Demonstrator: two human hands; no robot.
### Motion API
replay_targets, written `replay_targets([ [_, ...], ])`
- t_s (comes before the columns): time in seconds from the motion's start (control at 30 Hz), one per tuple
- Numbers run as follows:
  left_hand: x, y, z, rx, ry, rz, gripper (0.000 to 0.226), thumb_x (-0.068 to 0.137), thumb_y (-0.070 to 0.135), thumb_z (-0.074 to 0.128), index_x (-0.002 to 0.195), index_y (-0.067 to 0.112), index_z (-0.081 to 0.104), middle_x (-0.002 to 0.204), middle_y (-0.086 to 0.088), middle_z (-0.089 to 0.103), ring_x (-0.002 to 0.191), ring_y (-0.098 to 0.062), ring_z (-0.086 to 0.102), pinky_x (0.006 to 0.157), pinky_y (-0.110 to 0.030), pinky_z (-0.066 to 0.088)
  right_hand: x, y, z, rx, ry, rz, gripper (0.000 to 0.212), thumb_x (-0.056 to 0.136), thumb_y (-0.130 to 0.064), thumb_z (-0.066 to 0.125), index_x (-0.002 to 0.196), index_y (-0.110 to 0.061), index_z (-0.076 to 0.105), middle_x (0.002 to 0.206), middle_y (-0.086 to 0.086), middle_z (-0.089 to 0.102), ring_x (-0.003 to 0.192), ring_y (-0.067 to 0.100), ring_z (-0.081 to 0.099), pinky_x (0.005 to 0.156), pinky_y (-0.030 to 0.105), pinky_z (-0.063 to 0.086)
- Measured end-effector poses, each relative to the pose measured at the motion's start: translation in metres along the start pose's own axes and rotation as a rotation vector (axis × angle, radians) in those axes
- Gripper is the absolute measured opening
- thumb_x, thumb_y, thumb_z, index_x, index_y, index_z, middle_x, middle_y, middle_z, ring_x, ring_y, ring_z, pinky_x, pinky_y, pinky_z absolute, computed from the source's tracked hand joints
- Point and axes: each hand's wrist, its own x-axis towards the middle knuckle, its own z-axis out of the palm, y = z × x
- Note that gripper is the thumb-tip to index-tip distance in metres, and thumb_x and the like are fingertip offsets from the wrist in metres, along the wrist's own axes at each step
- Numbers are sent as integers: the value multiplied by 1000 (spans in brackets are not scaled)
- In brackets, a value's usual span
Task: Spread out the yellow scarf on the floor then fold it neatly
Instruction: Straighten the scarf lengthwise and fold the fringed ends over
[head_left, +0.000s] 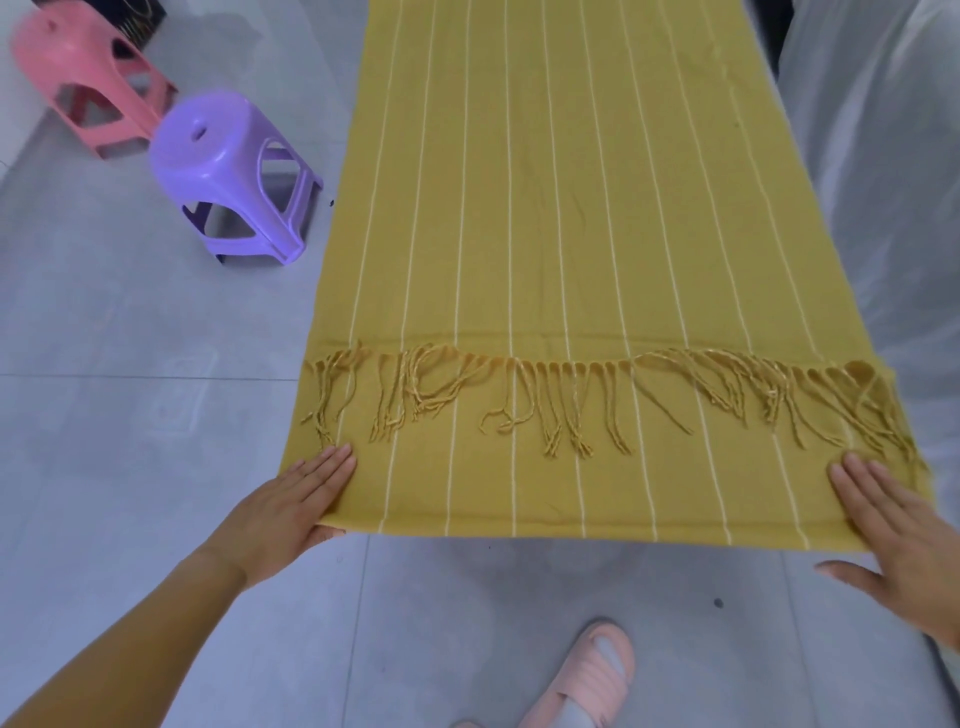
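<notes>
The yellow scarf (545, 208) with thin white stripes lies flat on the grey tiled floor and runs away from me. Its fringed end (571, 400) is folded back onto a lower layer close to me. My left hand (291, 512) is at the near left corner, fingers on top of the cloth and thumb tucked under the edge. My right hand (898, 540) lies flat on the near right corner, with the thumb spread out on the floor beside the cloth.
A purple plastic stool (234, 176) stands just left of the scarf, with a pink stool (88, 78) behind it. White sheeting (883, 182) lies along the scarf's right side. My foot in a pink slipper (587, 675) is on the tiles below the near edge.
</notes>
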Motion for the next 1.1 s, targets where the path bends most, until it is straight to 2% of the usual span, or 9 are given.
replay_targets([
  [0.07, 0, 0, -2, -49, 1, -12, 75, 92, 62, 27, 148, 12, 18, 154, -5, 22, 143, -14, 12, 115, -27, 9, 0, -5, -8, 71, -62, 26, 106, 71, -84, 34, 151, -17, 10, 158, 5, 11, 143, 31, 17, 112, 49, 20],
  [0.17, 2, 8, 0, -176, 53, -68, 71, 94, 62, 19, 149, 17, 13, 156, 1, 15, 144, -14, 8, 116, -26, 4, 3, -16, -23, 94, -84, -2, 98, 75, -83, 28, 151, -23, 10, 158, 0, 6, 145, 20, 7, 115, 34, 6],
  [0.3, 6, 20, 8, -379, 98, -199, 78, 86, 72, 6, 148, 24, 5, 156, 11, 0, 143, -5, -8, 117, -37, 3, 11, -26, -29, 96, -96, 17, 94, 75, -82, 27, 150, -29, 13, 158, 1, 6, 145, 19, 1, 111, 38, 8],
  [0.47, 3, 16, 11, -291, 9, -156, 98, 77, 82, 27, 149, 23, -5, 156, 10, -11, 143, -9, -13, 116, -36, -5, 11, -26, -30, 53, -159, 4, 104, 67, -89, 28, 150, -28, 13, 158, 3, 8, 145, 20, 1, 115, 34, -2],
  [0.53, 0, 8, 11, -176, -20, -117, 103, 76, 83, 33, 149, 22, -6, 157, 7, -10, 144, -13, -9, 115, -37, -5, 12, -22, -30, 45, -124, -20, 99, 70, -87, 27, 150, -31, 12, 158, 1, 9, 145, 19, 3, 115, 35, 1],
  [0.67, -1, 0, 9, -68, -66, -69, 103, 77, 81, 34, 150, 17, 0, 158, 4, -6, 144, -16, -3, 115, -35, -5, 13, -13, -22, 20, -48, -80, 91, 74, -82, 25, 149, -34, 10, 158, 0, 10, 145, 17, 4, 107, 46, 21],
  [0.83, -1, 0, 4, -76, -75, -64, 85, 88, 70, 26, 150, 17, 4, 158, 0, 4, 144, -16, -1, 115, -35, -2, 15, -4, -13, -3, 11, -139, 69, 89, -66, 15, 149, -33, 10, 158, -3, 9, 145, 14, 2, 105, 41, 22],
  [0.97, -3, -9, -5, -71, -130, -4, 76, 92, 66, 20, 150, 21, 0, 158, 3, 2, 144, -12, -4, 114, -34, -2, 17, 7, -19, -50, -88, -217, 68, 92, -62, 16, 150, -26, 12, 158, -1, 10, 145, 17, 4, 112, 28, 6],
  [1.1, -6, -16, -21, -115, -176, 43, 70, 91, 69, 9, 148, 33, -7, 157, 13, -3, 142, -3, -9, 114, -33, -2, 21, 23, -33, 64, -162, -287, 68, 93, -62, 25, 150, -27, 16, 157, -2, 13, 143, 19, 17, 111, 34, 20],
])
